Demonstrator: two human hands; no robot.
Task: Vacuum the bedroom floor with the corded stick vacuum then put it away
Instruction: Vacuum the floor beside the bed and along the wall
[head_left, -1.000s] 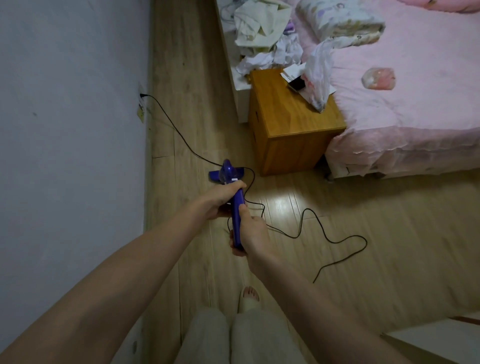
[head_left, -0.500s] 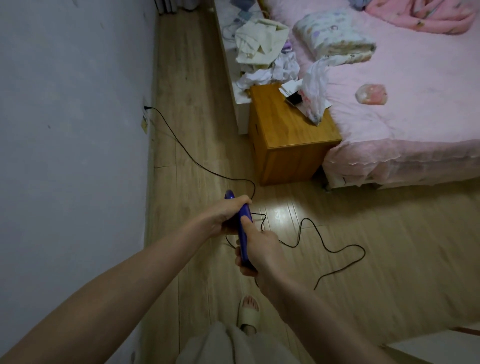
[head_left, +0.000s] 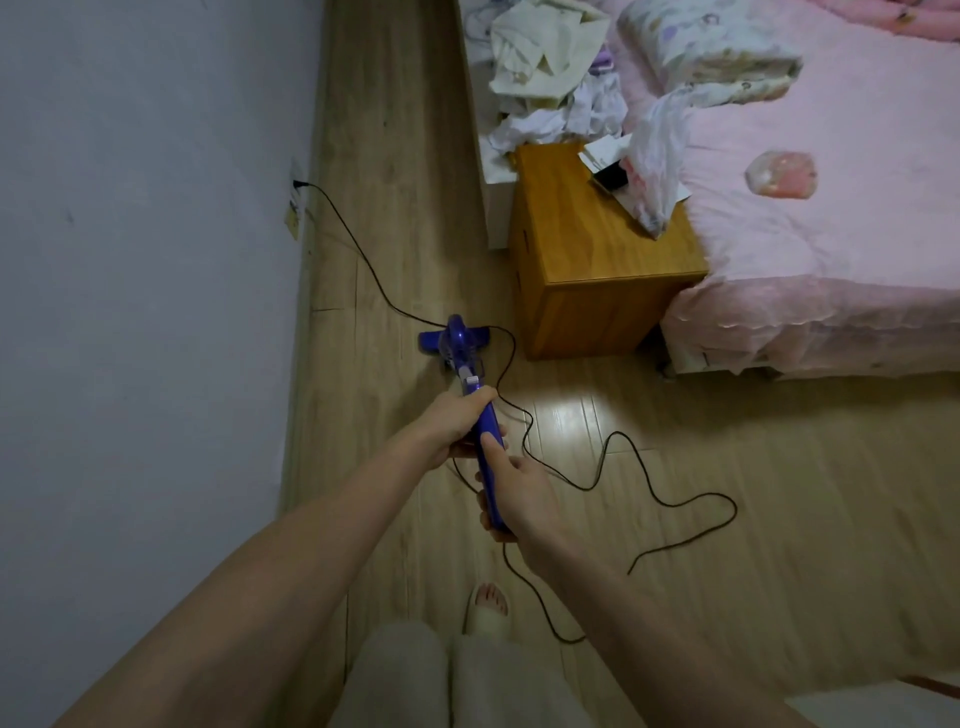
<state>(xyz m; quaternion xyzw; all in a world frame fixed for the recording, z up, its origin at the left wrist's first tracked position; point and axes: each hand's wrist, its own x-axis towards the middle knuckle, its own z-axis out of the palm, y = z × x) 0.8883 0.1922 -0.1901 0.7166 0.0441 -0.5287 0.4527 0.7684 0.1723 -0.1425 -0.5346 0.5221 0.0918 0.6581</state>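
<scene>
Mid-vacuuming, by the look of it. Blue stick vacuum (head_left: 470, 374) gripped in both hands: left hand (head_left: 453, 422) curled round the upper shaft, right hand (head_left: 519, 491) wrapped round the handle end. Floor head down on the wood floor (head_left: 779, 519) between wall (head_left: 145, 312) and bedside cabinet (head_left: 597, 270). Cord (head_left: 675, 501) plugged into the wall socket (head_left: 297, 183), looping loose. Remaining floor, unplugging and stowing probably left.

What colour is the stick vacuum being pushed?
Blue-purple stick vacuum, with a black cord; the head view shows it.
</scene>
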